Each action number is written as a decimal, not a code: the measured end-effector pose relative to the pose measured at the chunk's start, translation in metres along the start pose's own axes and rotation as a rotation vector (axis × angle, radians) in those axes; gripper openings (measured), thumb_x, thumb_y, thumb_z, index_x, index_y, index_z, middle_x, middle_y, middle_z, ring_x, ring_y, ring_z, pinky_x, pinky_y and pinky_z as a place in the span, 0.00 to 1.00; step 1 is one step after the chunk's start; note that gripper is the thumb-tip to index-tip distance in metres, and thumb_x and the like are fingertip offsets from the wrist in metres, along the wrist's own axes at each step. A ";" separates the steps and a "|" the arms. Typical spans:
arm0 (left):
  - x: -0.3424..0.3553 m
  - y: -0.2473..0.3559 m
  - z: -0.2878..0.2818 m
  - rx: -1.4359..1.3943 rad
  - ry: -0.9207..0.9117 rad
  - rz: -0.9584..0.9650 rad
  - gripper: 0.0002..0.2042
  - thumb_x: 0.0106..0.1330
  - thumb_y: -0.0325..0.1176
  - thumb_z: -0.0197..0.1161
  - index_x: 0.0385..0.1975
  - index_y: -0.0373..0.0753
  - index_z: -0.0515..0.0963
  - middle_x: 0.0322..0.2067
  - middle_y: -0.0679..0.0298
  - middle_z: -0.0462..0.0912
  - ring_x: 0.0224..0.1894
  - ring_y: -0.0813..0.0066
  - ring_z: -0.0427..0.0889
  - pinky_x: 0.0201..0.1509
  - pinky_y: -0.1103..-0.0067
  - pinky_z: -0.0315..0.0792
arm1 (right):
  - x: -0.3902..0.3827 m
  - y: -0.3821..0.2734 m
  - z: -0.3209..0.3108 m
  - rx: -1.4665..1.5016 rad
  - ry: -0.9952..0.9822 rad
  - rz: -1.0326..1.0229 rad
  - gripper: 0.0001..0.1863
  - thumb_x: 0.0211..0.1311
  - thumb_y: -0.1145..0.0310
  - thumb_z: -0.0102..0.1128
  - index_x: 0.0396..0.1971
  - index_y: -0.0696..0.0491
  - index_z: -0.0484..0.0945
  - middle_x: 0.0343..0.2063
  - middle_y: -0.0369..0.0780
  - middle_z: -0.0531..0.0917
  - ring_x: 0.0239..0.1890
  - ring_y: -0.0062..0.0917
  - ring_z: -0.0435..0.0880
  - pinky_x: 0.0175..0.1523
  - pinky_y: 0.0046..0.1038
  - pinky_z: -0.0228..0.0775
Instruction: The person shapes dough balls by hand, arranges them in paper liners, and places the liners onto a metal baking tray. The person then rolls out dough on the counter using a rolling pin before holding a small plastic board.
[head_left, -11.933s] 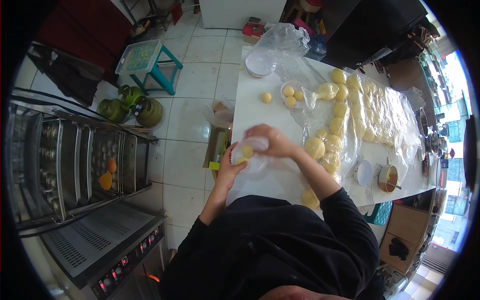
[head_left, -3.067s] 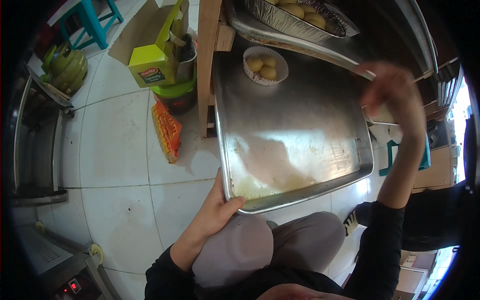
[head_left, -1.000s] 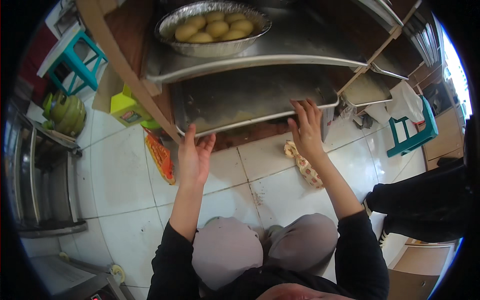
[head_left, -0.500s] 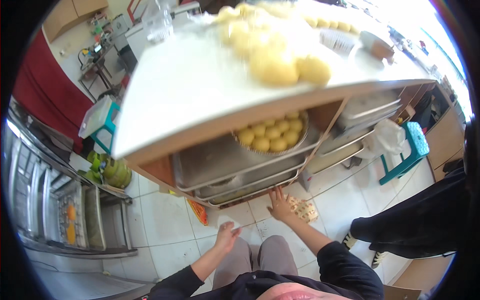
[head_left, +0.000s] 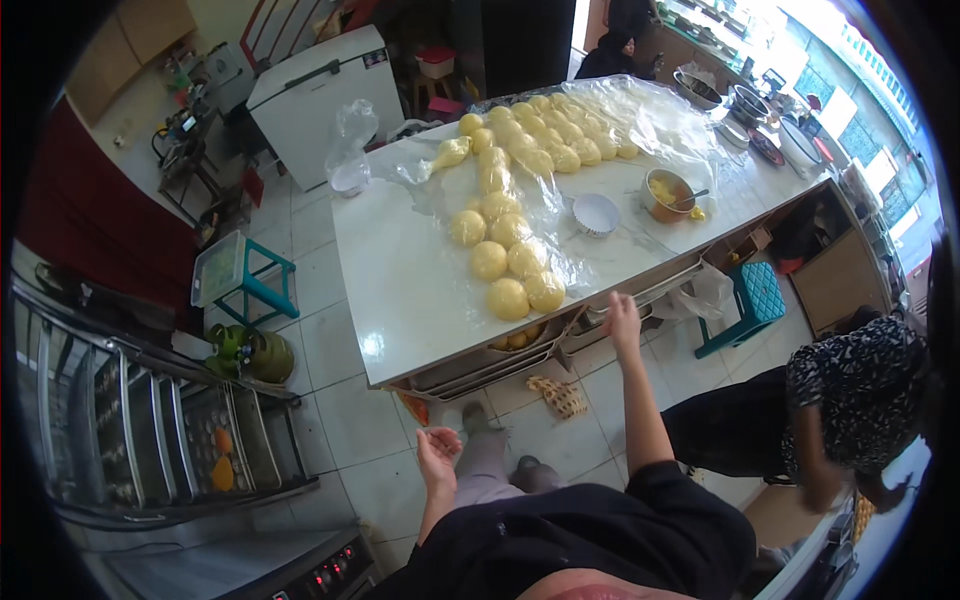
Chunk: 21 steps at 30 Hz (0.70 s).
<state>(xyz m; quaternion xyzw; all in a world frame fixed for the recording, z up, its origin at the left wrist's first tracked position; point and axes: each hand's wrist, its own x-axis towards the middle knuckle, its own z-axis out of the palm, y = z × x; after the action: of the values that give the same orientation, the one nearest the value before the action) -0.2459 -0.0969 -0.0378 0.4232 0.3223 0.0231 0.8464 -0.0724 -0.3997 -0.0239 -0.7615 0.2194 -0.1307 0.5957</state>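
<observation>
My left hand (head_left: 438, 457) hangs in front of my body with its fingers apart, holding nothing. My right hand (head_left: 622, 318) is raised in front of the table's front edge, fingers stretched out, with nothing visible in it. On the white table (head_left: 405, 285) lie many round yellow dough balls (head_left: 489, 260), several of them under a clear plastic sheet (head_left: 670, 130). To their right are a white fluted dish (head_left: 596, 214) and a metal bowl (head_left: 664, 208) with yellow contents and a spoon. Under the tabletop, metal trays (head_left: 470, 376) and more yellow balls (head_left: 518, 340) partly show.
A metal tray rack (head_left: 180, 440) stands at left, near green gas cylinders (head_left: 268, 356) and a teal stool (head_left: 262, 290). Another teal stool (head_left: 750, 300) is right of the table. A person (head_left: 850, 400) stands close on my right. A woven piece (head_left: 558, 396) lies on the floor.
My view has risen, so the tabletop shows fully and the shelf mostly drops from sight. My right hand has left the lower tray's edge and come up. The person at right shows more.
</observation>
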 end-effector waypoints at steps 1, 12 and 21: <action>0.012 0.012 0.005 -0.018 0.017 0.037 0.20 0.63 0.47 0.38 0.23 0.37 0.70 0.20 0.64 0.73 0.21 0.77 0.70 0.27 0.82 0.65 | 0.027 0.010 -0.005 -0.077 0.068 0.111 0.19 0.52 0.54 0.50 0.31 0.57 0.69 0.18 0.39 0.75 0.17 0.22 0.74 0.22 0.23 0.65; 0.137 0.161 0.074 0.163 0.068 0.498 0.17 0.63 0.43 0.39 0.25 0.37 0.70 0.22 0.66 0.72 0.23 0.81 0.68 0.29 0.85 0.64 | 0.079 -0.034 0.021 -0.979 -0.191 0.318 0.29 0.43 0.47 0.55 0.34 0.59 0.71 0.36 0.49 0.75 0.42 0.39 0.73 0.45 0.33 0.65; 0.162 0.144 0.172 0.468 -0.150 0.463 0.12 0.62 0.36 0.42 0.34 0.35 0.69 0.25 0.66 0.72 0.25 0.82 0.70 0.31 0.85 0.65 | 0.083 -0.048 0.035 -0.282 -0.487 0.045 0.12 0.50 0.64 0.54 0.29 0.58 0.72 0.22 0.38 0.76 0.30 0.21 0.74 0.37 0.23 0.65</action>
<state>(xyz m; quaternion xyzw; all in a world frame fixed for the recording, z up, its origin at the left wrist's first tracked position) 0.0128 -0.0747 0.0571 0.6685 0.1507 0.1090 0.7201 0.0250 -0.4012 0.0085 -0.8408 0.1026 0.1012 0.5218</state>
